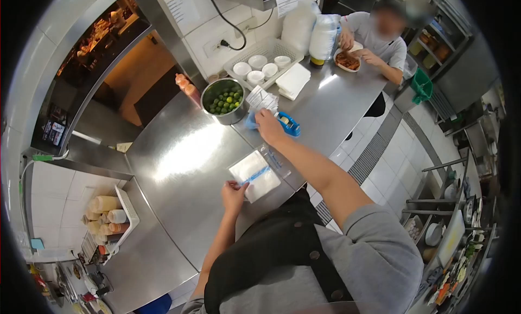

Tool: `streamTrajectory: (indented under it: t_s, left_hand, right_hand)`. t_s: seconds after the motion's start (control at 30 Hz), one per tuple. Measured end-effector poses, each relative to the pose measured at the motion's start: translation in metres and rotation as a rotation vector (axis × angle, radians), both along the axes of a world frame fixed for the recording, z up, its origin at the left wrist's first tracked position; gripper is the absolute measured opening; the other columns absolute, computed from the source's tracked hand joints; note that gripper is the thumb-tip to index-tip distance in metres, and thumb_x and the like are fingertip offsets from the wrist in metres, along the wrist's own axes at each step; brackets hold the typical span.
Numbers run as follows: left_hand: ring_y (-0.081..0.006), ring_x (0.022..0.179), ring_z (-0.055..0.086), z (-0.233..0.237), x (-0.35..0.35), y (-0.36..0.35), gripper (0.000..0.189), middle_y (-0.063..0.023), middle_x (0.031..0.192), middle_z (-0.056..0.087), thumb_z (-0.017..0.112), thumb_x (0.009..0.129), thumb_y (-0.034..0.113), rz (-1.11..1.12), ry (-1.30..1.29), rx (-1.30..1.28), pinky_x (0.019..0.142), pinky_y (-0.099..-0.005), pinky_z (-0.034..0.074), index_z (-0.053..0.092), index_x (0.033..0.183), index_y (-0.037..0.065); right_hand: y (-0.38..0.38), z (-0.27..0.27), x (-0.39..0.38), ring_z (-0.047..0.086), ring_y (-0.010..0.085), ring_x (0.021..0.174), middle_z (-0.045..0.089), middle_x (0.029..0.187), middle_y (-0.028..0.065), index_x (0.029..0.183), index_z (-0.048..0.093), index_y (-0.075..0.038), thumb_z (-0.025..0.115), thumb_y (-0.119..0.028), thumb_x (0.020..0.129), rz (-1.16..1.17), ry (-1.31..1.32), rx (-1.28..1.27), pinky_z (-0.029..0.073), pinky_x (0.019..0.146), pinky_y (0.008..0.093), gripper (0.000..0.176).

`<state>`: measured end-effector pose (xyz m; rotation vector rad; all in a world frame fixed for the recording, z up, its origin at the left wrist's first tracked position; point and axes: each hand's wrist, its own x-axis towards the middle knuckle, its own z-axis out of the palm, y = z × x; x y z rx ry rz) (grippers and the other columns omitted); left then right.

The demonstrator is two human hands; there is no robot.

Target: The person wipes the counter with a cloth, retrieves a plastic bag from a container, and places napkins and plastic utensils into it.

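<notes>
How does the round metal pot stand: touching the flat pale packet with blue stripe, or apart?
Apart. The head view shows bare steel counter between pot and packet.

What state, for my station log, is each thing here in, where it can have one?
Left hand, fingers bent at the plastic pack's edge, grip unclear
Plastic pack, lying flat
Right hand, fingers bent near the blue tape dispenser, grip unclear
Metal pot, uncovered, holding many green fruits
White basket, holding white bowls
Co-worker's bowl, filled with food
Black plug, plugged in
Screen, lit
</notes>
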<state>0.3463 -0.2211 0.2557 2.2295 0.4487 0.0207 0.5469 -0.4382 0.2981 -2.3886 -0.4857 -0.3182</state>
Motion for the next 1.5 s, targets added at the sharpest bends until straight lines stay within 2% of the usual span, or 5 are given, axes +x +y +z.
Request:
streamTrajectory:
  t_s: [0.17,0.4,0.73,1.07,1.5]
  left_hand:
    - [-0.0321,0.095,0.062,-0.007,0.011,-0.005,0.075,-0.0225,0.109,0.060,0.091,0.072,0.026,0.014,-0.044,0.042,0.084,-0.0416,0.052,0.049,0.122,-0.011]
    - [-0.0347,0.096,0.062,-0.009,0.037,-0.009,0.061,-0.0232,0.108,0.063,0.091,0.068,0.020,0.039,0.163,-0.296,0.084,-0.0432,0.052,0.060,0.114,-0.005]
    - [-0.0280,0.102,0.068,-0.028,0.071,-0.042,0.061,-0.0204,0.116,0.065,0.085,0.074,0.007,-0.245,0.024,-0.335,0.087,-0.0381,0.056,0.054,0.126,-0.002]
    - [-0.0236,0.101,0.066,0.006,0.046,-0.020,0.049,-0.0181,0.125,0.060,0.077,0.090,0.018,0.165,-0.152,-0.663,0.084,-0.0351,0.056,0.052,0.129,0.002]
    - [-0.0150,0.093,0.063,-0.006,0.016,0.004,0.043,-0.0107,0.122,0.060,0.071,0.095,0.013,0.280,-0.233,-0.713,0.077,-0.0276,0.055,0.050,0.132,0.002]
  right_hand:
    - [-0.020,-0.005,-0.067,0.051,0.0387,0.120,0.054,0.126,0.0179,0.131,0.053,-0.004,0.074,-0.026,0.085,0.041,-0.037,0.085,0.043,0.102,0.0474,0.055]
    - [-0.022,-0.015,-0.151,0.049,0.0383,0.124,0.058,0.122,0.0177,0.142,0.047,-0.004,0.082,-0.040,0.077,-0.183,0.459,0.132,0.039,0.104,0.0465,0.082]
    - [-0.031,-0.061,-0.114,0.062,0.0411,0.114,0.066,0.117,0.0241,0.121,0.062,0.000,0.083,-0.019,0.073,-0.125,0.437,0.134,0.049,0.097,0.0459,0.055]
    - [-0.087,-0.017,-0.086,0.066,0.0327,0.109,0.067,0.119,0.0220,0.128,0.057,0.003,0.088,-0.025,0.076,-0.204,0.722,0.410,0.052,0.092,0.0401,0.067]
    - [-0.087,-0.060,-0.122,0.050,0.0102,0.064,0.053,0.079,0.0023,0.131,0.057,-0.004,0.077,-0.012,0.088,-0.350,0.129,0.330,0.045,0.059,0.0269,0.047]
